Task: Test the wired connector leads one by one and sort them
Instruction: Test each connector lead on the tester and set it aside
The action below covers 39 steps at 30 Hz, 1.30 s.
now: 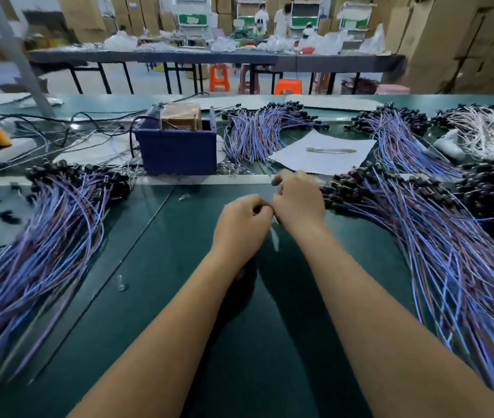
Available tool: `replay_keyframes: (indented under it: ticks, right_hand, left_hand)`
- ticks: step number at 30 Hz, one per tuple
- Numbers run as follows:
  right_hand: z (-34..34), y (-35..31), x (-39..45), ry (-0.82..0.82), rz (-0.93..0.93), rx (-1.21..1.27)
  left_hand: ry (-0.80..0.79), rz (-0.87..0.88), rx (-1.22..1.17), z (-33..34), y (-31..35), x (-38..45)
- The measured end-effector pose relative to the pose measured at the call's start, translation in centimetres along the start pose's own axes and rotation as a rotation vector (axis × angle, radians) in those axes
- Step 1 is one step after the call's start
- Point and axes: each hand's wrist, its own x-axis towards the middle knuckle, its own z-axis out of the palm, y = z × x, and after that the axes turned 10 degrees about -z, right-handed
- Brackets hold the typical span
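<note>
My two hands meet in the middle of the frame over the dark green table (179,297). My left hand (241,226) has its fingers curled in, and my right hand (298,200) is bent over just beside it, knuckles touching the left. Something small and pale seems to sit between my fingertips, but it is blurred, and I cannot tell whether either hand is really gripping it.

The leads lie in heaps around me. A big fan of purple leads (37,251) with black connectors runs along the left of the frame. A larger heap of purple leads (450,267) spreads down the right side, its black connector ends just beside my right hand. More bundles lie farther up: one bundle (257,134) at upper centre, another bundle (396,137) to its right, and a bundle of white leads (477,128) at far upper right.

A blue box (176,152) stands at upper centre-left, with black cables trailing from it. Right of it lies a white sheet of paper (321,155) with a thin pale object (330,150) on top.
</note>
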Motion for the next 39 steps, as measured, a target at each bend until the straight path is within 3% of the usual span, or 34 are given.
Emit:
replay_keyframes:
  ticks: [4, 7, 11, 16, 19, 23, 39]
  right_hand:
    - [3.8, -6.8, 0.8, -0.059, -0.092, 0.215]
    - [6.4, -10.1, 0.0, -0.150, -0.096, 0.408]
    - [8.4, -10.5, -1.2, -0.210, -0.138, 0.317]
    - [8.0, -9.6, -1.0, -0.189, -0.115, 0.507]
    - [8.2, -9.6, -1.4, -0.184, -0.133, 0.520]
    - [8.4, -9.6, -1.5, -0.189, -0.132, 0.531]
    - [8.3, -9.6, -1.6, -0.207, -0.135, 0.520]
  left_hand:
    - [0.259, -0.103, 0.058, -5.4, -4.0, 2.0]
    - [0.339, -0.186, 0.104, -7.7, -6.7, 2.6]
    - [0.391, -0.234, 0.040, -8.0, -7.6, 3.1]
    - [0.460, -0.244, 0.259, -8.2, -7.3, 4.2]
    - [0.565, -0.348, 0.381, -9.8, -7.7, 4.6]
    - [0.534, -0.523, 0.402, -12.1, -9.3, 4.4]
    - [0.555, -0.532, 0.430, -12.5, -10.4, 4.6]
